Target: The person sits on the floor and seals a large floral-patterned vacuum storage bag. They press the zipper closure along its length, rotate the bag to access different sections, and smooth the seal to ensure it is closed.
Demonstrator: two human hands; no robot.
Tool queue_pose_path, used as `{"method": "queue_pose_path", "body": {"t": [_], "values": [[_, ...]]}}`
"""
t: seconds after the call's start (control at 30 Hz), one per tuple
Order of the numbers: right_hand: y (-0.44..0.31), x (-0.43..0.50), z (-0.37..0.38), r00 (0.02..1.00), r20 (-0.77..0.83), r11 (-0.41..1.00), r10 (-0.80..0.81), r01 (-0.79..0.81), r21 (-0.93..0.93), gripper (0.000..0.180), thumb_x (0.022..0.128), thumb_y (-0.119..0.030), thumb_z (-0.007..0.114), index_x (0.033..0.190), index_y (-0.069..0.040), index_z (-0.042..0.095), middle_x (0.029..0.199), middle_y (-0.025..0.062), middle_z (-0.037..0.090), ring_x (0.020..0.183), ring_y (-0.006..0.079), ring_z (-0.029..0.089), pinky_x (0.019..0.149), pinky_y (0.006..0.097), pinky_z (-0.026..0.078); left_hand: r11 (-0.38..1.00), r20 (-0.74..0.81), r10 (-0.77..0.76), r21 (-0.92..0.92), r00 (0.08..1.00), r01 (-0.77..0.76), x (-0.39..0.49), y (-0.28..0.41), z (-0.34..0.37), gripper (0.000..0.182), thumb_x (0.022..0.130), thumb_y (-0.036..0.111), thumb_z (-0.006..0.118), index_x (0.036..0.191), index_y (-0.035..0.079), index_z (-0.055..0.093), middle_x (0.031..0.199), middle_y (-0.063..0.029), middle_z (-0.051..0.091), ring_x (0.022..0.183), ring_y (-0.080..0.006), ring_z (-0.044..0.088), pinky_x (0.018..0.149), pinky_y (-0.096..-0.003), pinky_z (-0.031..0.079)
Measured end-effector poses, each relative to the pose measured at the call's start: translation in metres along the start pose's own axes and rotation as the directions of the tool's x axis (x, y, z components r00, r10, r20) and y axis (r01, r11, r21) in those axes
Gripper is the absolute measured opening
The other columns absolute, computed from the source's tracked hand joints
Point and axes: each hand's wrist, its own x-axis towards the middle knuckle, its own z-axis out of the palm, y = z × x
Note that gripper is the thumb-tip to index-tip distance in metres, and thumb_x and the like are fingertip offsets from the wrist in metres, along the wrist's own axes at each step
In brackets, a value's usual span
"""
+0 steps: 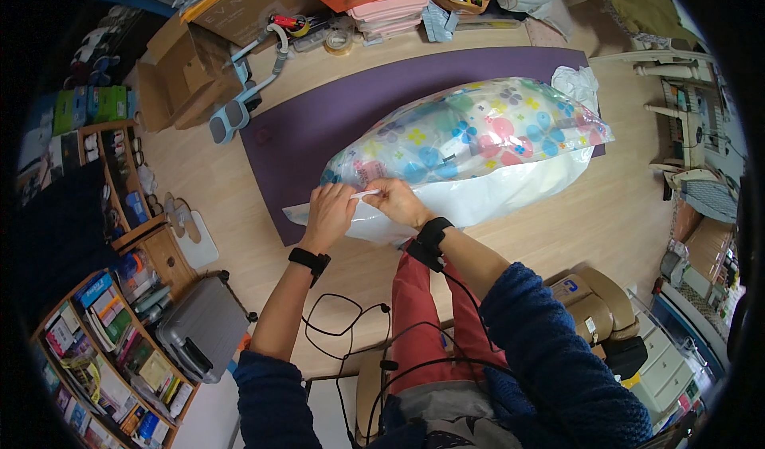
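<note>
A large plastic storage bag [454, 132], clear with a flower print and bulging with contents, lies on a purple mat [317, 114]. Its white side [508, 192] spreads towards me along the near edge. At the bag's near left part, my left hand [330, 210] grips the edge from above, fingers bent over it. Close beside it, my right hand [397, 201] pinches the same edge between thumb and fingers. A narrow white strip [366, 194] shows between the two hands; whether it is a closure or folded film I cannot tell. My fingers hide part of the edge.
Behind the mat stand an open cardboard box [191, 78], a blue-grey exercise device [230, 117], tape rolls [339, 41] and pink boxes [391, 16]. Crumpled white plastic [575, 84] lies at the mat's far right. Black cables [346, 329] hang near my legs; a grey suitcase [203, 329] stands left.
</note>
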Motion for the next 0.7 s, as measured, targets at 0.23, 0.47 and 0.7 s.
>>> {"method": "queue_pose_path", "body": {"t": [0.23, 0.47, 0.7], "values": [[-0.007, 0.001, 0.017, 0.986, -0.116, 0.949, -0.119, 0.079, -0.304, 0.021, 0.085, -0.014, 0.062, 0.098, 0.003, 0.060, 0.091, 0.0251, 0.063, 0.084, 0.0411, 0.062, 0.075, 0.0435, 0.049, 0.998, -0.084, 0.006, 0.065, 0.996, -0.001, -0.003, 0.001, 0.009, 0.011, 0.089, 0.014, 0.056, 0.095, 0.005, 0.058, 0.090, -0.0087, 0.057, 0.091, -0.0270, 0.054, 0.082, -0.0394, 0.037], [-0.009, -0.002, 0.007, 0.998, -0.041, 0.991, -0.040, 0.035, -0.131, 0.022, 0.083, -0.012, 0.063, 0.096, 0.006, 0.061, 0.095, 0.0273, 0.063, 0.089, 0.0436, 0.061, 0.080, 0.0451, 0.048, 1.000, 0.001, 0.024, 0.006, 1.000, -0.024, -0.001, -0.003, 0.003, 0.015, 0.088, 0.016, 0.059, 0.097, 0.005, 0.059, 0.089, -0.0082, 0.056, 0.091, -0.0262, 0.053, 0.083, -0.0391, 0.037], [-0.009, 0.001, 0.007, 0.998, -0.024, 0.991, 0.064, -0.067, -0.117, 0.021, 0.081, -0.011, 0.065, 0.095, 0.005, 0.064, 0.092, 0.0268, 0.064, 0.085, 0.0425, 0.063, 0.078, 0.0448, 0.050, 0.999, -0.008, -0.019, 0.034, 1.000, 0.019, 0.001, 0.000, 0.013, 0.013, 0.086, 0.016, 0.060, 0.094, 0.006, 0.059, 0.089, -0.0082, 0.056, 0.091, -0.0268, 0.053, 0.082, -0.0397, 0.037]]}}
